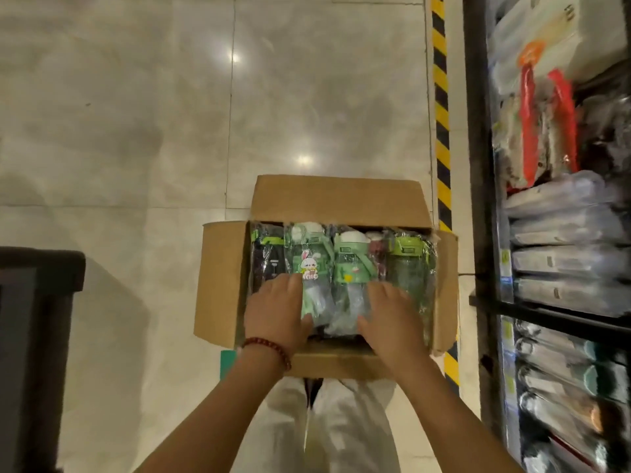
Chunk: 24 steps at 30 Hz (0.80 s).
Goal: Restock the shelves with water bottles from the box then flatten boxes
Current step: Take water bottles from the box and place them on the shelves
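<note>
An open cardboard box (pixel 222 285) stands on the floor just beyond my legs, its flaps spread outward. Several water bottles in clear plastic wrap lie side by side inside. One has a rabbit sticker (pixel 309 268), and beside it lies a green bottle with a white cap (pixel 350 264). A lime-lidded bottle (pixel 409 264) lies at the right, a dark one (pixel 268 264) at the left. My left hand (pixel 276 312) rests on the bottles at the left, fingers fairly straight. My right hand (pixel 389 319) lies on the bottles at the right, fingers spread.
Black metal shelving (pixel 478 199) runs along the right, packed with wrapped goods, with more bottles on the lower shelf (pixel 563 377). A yellow-black hazard stripe (pixel 442 114) marks the floor beside it. A dark cabinet (pixel 34 319) stands at the left. Glossy tiled floor stretches ahead.
</note>
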{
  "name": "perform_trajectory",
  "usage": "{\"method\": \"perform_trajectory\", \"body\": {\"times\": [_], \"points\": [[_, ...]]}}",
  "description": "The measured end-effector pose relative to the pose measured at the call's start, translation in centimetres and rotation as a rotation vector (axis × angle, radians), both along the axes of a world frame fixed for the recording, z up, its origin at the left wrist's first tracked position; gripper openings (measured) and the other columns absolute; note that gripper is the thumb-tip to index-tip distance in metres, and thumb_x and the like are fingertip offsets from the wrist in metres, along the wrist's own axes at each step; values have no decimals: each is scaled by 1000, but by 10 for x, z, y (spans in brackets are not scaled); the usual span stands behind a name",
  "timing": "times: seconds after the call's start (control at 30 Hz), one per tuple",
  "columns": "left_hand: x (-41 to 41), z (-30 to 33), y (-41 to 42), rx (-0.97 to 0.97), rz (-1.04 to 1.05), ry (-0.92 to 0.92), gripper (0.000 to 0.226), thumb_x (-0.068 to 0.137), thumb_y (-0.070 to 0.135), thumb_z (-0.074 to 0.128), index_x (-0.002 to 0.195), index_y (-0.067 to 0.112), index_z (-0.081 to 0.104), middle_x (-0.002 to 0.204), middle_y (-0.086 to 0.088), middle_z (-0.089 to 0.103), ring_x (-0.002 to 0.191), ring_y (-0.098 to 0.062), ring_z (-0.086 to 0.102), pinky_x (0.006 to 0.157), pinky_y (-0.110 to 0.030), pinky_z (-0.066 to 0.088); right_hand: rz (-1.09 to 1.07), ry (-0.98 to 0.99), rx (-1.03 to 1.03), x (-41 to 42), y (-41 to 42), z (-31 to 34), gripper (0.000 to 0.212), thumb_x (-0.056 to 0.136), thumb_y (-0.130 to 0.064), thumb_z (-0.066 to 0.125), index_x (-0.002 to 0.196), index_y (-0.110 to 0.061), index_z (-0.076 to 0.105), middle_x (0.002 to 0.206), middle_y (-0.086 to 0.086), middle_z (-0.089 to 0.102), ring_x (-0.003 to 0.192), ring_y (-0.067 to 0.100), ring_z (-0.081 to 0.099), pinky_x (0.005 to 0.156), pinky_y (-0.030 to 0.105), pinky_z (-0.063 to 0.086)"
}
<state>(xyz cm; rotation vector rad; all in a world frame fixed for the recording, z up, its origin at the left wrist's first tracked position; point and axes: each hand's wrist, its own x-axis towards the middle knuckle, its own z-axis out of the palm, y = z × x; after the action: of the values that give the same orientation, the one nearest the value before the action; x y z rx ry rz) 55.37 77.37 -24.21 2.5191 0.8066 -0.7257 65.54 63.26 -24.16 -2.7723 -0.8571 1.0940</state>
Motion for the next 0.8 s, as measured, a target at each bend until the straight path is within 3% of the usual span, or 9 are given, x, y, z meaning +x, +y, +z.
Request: {"method": "perform_trajectory", "body": {"times": [0.17,0.3,0.4,0.57,0.63,0.7,0.8], "points": [[18,-93,-1,-100,127,156,71,87,41,60,142,15,24,138,-4,42,122,-21,46,96,-32,44,-99,136,-142,22,7,-88,52,89,-30,61,131,-10,39,129,11,49,117,30,47,86,33,43],[31,-146,-5,-253,440,194,86,86,45,62,148,12,11,134,-14,48,110,-27,56,85,-35,49,-368,280,-84,29,6,-141,70,80,-35,72,129,-4,32,119,13,56,105,31,59,82,35,50],[39,-172,-11,-305,618,140,97,81,49,66,147,11,8,134,-15,49,109,-29,57,83,-36,50,-586,342,-3,30,-1,-168,70,77,-35,77,115,-12,22,111,6,57,89,24,60,74,32,48],[47,-189,-19,-301,832,78,85,76,42,74,134,2,27,120,-12,54,92,-24,55,69,-28,43,-930,573,161,23,-11,-196,111,67,-28,85,144,-18,6,132,-4,42,113,14,44,96,28,39],[50,-190,-19,-298,858,107,83,72,45,77,127,1,34,108,-9,53,85,-21,52,65,-29,44,-972,581,186,23,-13,-200,109,65,-26,86,142,-23,9,135,0,45,117,16,48,98,33,42],[52,-187,-16,-339,897,155,89,66,49,79,128,1,36,106,-10,54,86,-22,54,64,-31,47,-1005,596,188,28,-14,-195,100,69,-24,84,141,-25,14,127,0,50,113,20,51,91,34,45],[53,-171,-16,-414,1010,95,98,66,41,81,138,0,29,123,-14,51,101,-25,53,74,-31,45,-1042,634,176,30,-17,-180,114,57,-40,86,145,-27,16,138,1,45,124,27,48,102,46,43]]}}
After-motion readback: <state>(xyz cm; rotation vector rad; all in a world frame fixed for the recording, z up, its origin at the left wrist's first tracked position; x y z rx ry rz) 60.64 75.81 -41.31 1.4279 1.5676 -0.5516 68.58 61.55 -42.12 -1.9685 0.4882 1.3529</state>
